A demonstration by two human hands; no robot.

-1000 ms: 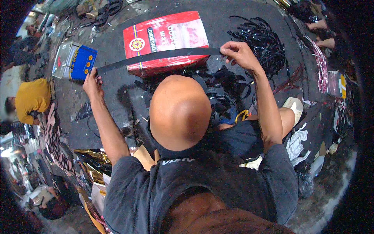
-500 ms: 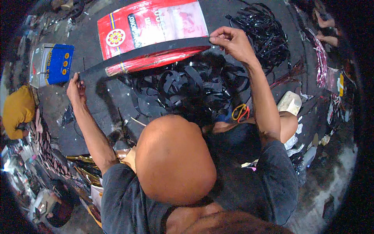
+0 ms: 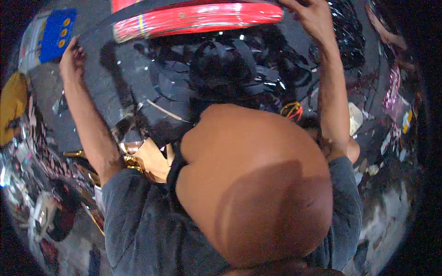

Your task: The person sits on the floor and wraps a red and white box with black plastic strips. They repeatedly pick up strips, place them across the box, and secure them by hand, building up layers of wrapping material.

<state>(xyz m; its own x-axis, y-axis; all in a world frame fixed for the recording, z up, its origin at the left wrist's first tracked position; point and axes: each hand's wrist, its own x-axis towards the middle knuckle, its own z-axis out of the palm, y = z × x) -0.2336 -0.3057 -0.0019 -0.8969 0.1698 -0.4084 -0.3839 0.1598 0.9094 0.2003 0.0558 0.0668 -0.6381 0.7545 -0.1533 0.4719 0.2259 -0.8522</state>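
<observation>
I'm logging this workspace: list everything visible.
Black strip: one, black, between hands
Red container: one, red, top centre
Tin: one, blue and silver, upper left
Loose strips: many, black, centre
Strip pile: one, black, upper right
Stick: one, pale, left of centre
Loops: some, yellow and red, right
Sheet: one, tan, left of head
Foil: some, gold, left
Strands: many, pink, right
Co-worker's clothing: one, mustard, left edge
Scraps: many, mixed, both sides
Left hand: one, bare, upper left
Right hand: one, bare, top right
Head: one, bare, lower centre
Shirt: one, grey, bottom
</observation>
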